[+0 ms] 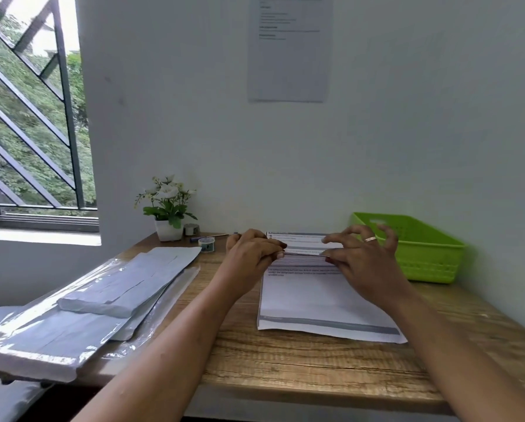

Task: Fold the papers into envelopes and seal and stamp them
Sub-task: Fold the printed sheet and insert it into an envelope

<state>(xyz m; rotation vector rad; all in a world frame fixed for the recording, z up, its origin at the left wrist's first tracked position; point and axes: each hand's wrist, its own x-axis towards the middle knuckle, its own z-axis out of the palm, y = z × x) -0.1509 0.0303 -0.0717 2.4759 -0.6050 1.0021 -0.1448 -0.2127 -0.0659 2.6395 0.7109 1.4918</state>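
I see the printed paper (313,300) lying on the wooden counter (285,360), its far end raised in a fold. My left hand (255,251) and right hand (365,260) both pinch that fold, fingers (343,238) curled. A stack of envelopes (118,284) lies to the left, a green basket (422,251) to the right.

We see one white printed paper (310,296) lying flat on the table (285,367), with a grey band along its near edge and lines of text over its far half. A thin raised fold runs across that far part, and the left hand (252,254) and right hand (361,257) pinch its two ends. To the left, apart from it, a pile of pale grey envelopes (127,281) lies slantwise, its near end overhanging the table's left edge.
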